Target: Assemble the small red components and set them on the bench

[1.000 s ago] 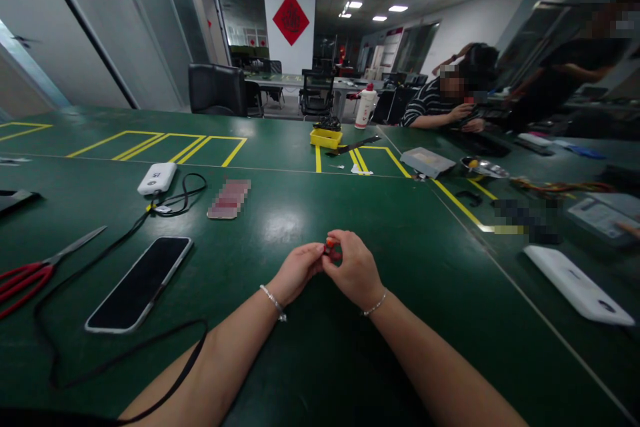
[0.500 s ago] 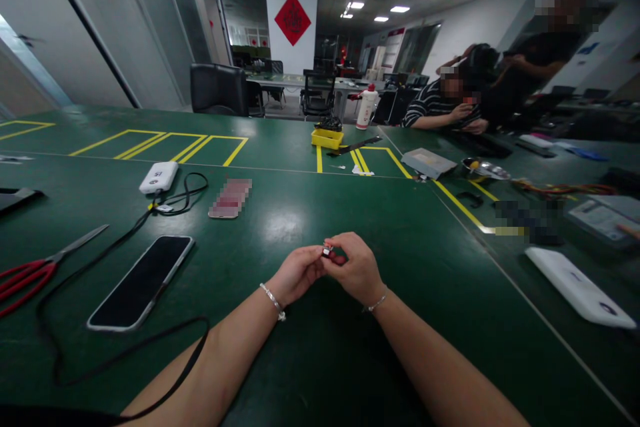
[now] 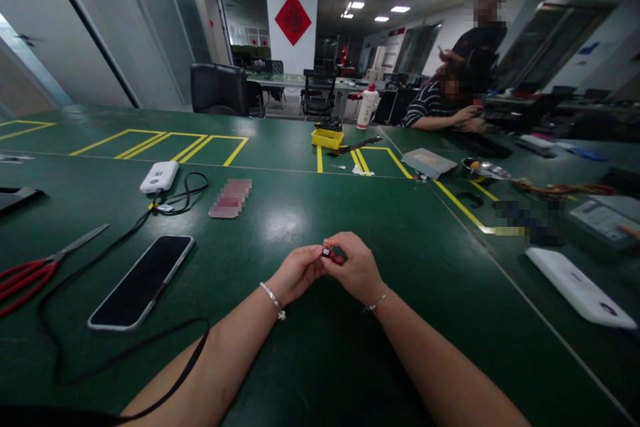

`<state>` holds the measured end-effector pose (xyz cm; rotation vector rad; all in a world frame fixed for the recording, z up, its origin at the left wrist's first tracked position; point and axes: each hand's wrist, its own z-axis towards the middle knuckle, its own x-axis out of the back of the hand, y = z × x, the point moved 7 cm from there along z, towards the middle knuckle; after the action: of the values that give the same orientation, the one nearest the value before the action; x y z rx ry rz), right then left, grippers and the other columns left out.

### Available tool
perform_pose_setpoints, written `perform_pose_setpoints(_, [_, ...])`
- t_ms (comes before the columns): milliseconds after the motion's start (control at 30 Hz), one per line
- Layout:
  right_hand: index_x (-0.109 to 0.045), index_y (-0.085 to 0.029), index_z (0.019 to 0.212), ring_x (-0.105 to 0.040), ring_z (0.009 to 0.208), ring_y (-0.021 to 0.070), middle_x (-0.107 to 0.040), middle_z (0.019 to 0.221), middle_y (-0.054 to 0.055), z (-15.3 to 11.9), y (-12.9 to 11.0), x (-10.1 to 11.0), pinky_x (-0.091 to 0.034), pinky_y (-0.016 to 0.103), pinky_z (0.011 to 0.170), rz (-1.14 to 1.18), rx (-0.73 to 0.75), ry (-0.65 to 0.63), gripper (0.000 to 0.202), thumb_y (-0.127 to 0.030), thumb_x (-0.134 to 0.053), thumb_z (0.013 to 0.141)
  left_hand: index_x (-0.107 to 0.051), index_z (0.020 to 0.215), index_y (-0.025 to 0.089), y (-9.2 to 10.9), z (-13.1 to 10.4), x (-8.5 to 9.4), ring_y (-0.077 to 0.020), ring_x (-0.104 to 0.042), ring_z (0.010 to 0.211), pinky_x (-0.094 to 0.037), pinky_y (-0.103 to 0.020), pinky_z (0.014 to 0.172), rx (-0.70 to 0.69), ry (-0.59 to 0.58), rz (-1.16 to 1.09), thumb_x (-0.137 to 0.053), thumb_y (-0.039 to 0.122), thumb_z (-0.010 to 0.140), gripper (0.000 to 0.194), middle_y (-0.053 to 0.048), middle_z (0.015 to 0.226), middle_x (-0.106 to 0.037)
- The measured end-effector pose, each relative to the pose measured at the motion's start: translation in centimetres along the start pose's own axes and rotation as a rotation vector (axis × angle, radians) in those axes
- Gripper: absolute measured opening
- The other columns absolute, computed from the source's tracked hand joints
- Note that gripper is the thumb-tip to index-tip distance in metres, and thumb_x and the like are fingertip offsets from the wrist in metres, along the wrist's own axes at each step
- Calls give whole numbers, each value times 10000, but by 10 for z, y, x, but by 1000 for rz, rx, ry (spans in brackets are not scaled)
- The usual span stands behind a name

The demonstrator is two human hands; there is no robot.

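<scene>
Left hand (image 3: 296,273) and right hand (image 3: 356,271) meet above bench (image 3: 425,267) centre, fingers of both pinched on a small red-and-black part (image 3: 328,252). Phone (image 3: 142,281) face-up to the left, black cable (image 3: 120,240) looping round it; red scissors (image 3: 35,272) further left. White device (image 3: 580,288) well right; nothing between hands and part
</scene>
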<state>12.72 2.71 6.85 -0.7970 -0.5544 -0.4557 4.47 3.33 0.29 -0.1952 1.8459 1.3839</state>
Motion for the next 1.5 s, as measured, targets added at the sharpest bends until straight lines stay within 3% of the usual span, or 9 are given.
perform_pose_setpoints(133, [-582,-207,880,-541,838,190,-613,853,45,6,16,7,-429,334,765,-60,-37,9,186,-258,-571,702,-609,862,115,0,0,6,-149,-614,765,-434,-277,754,29,78,26,-553,266,752,195,-89,830,-666])
perform_pose_setpoints(267, [-595,-192,934,-523,923,233,-611,948,78,6,78,50,-378,399,835,-284,-205,91,276,-364,-524,731,-568,954,135,9,0,13,-161,-612,832,-439,-295,769,6,127,76,-541,268,764,234,-97,910,-660])
perform_pose_setpoints(500, [-613,-215,1016,-433,1011,365,-527,1085,167,-56,200,150,-348,503,764,-743,-951,111,442,-493,-458,710,-566,911,135,22,1,32,-124,-619,731,-461,-246,697,-86,290,73,-530,201,760,169,-63,808,-664])
perform_pose_setpoints(600, [-608,-278,1030,-401,1031,406,-486,1154,153,-79,210,164,-297,577,772,-761,-1155,135,454,-532,-460,684,-561,910,131,20,1,34,-111,-617,702,-463,-226,676,-87,301,67,-522,187,762,163,-54,785,-660])
perform_pose_setpoints(767, [-594,-289,1056,-344,1097,424,-435,1221,157,-88,214,161,-236,619,809,-720,-1260,135,466,-520,-437,683,-551,912,131,21,0,33,-107,-615,688,-467,-217,657,-99,304,62,-521,175,760,161,-53,775,-657])
perform_pose_setpoints(1033, [-583,-159,1060,-396,1053,414,-476,1164,200,-81,208,166,-314,580,789,-769,-1119,240,514,-461,-465,661,-497,1010,151,22,1,36,-120,-615,713,-473,-237,663,-118,349,13,-522,152,757,254,-72,846,-654])
perform_pose_setpoints(1167, [-536,-63,1099,-417,1090,303,-518,1128,181,-33,160,131,-320,466,904,-734,-629,230,472,-342,-392,748,-561,952,145,21,3,38,-138,-607,793,-466,-259,715,-114,345,-8,-533,178,757,200,-100,985,-626])
perform_pose_setpoints(1333, [-509,-125,1156,-401,1150,209,-509,1196,105,4,67,25,-301,388,977,-435,-123,-132,414,-288,-305,834,-625,938,154,20,3,34,-191,-489,1076,-364,-307,909,-97,330,61,-533,237,763,214,-95,1168,-550])
perform_pose_setpoints(1500, [-309,-97,1304,-216,1265,252,-311,1358,128,-13,26,-48,-240,424,1006,-354,-28,-460,587,-424,-366,820,-634,983,168,18,6,26,-205,-366,1204,-225,-327,1015,-130,245,188,-548,268,743,274,-80,1265,-478])
